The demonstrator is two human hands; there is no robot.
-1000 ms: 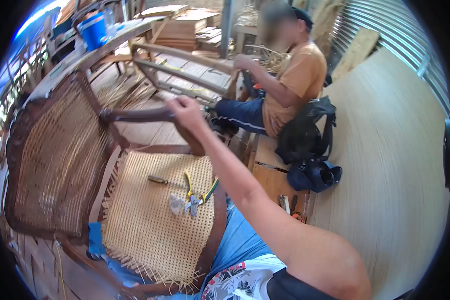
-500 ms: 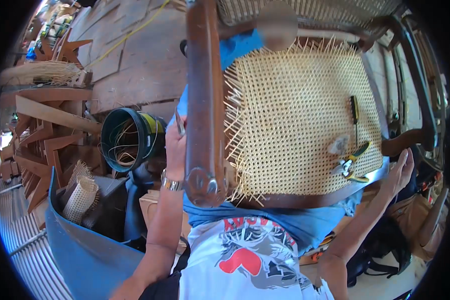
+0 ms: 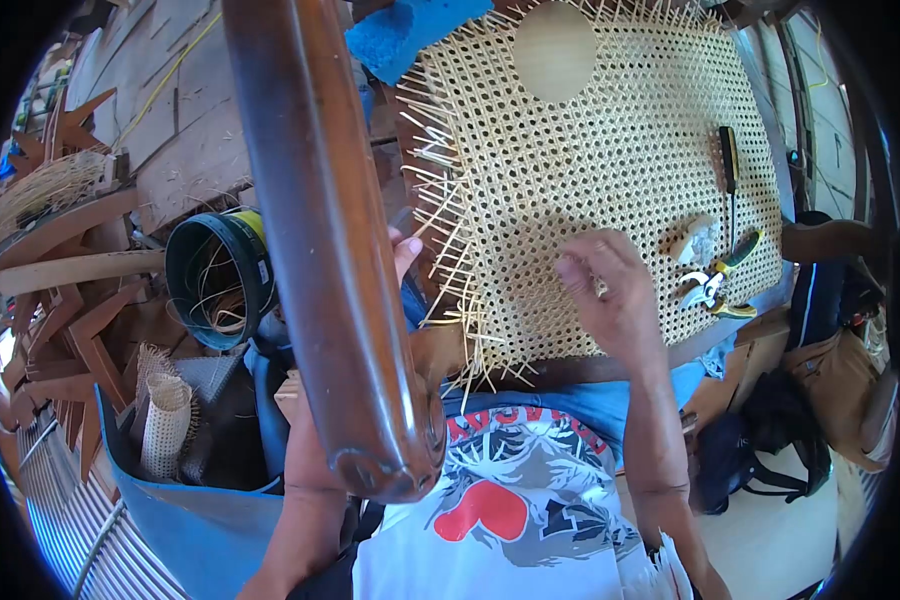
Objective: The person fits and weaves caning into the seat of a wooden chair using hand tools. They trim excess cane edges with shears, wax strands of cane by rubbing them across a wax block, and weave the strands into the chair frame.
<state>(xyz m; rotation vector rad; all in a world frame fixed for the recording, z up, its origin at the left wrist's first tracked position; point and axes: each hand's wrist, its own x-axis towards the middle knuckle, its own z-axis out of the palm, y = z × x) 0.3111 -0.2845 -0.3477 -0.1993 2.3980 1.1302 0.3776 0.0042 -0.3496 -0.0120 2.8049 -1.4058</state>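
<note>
A woven cane sheet (image 3: 530, 200) lies over the wooden chair seat, its loose strand ends (image 3: 432, 205) sticking out along the left edge. My left hand (image 3: 406, 250) is beside these ends, mostly hidden behind the thick brown chair arm (image 3: 320, 230). Its visible fingertips look bent; a greyish shape is close above them, unclear. Over the lower middle of the sheet hovers my right hand (image 3: 615, 295), fingers loosely curled with a gap, nothing visible in them. To its right are a screwdriver (image 3: 728, 165), yellow-and-black pliers (image 3: 715, 285) and a small pale crumpled lump (image 3: 695, 240).
A blue cloth (image 3: 405, 35) is at the sheet's upper left corner. To the left stand a dark bucket (image 3: 215, 280) with cane strips, a roll of cane webbing (image 3: 167, 425) in a blue-sided holder, and stacked wooden pieces (image 3: 80, 330). A dark bag (image 3: 770, 440) lies at right.
My right hand has come from the seat's right edge to above the cane. My left hand has moved towards the loose strands. The view has shifted, placing the chair arm further left.
</note>
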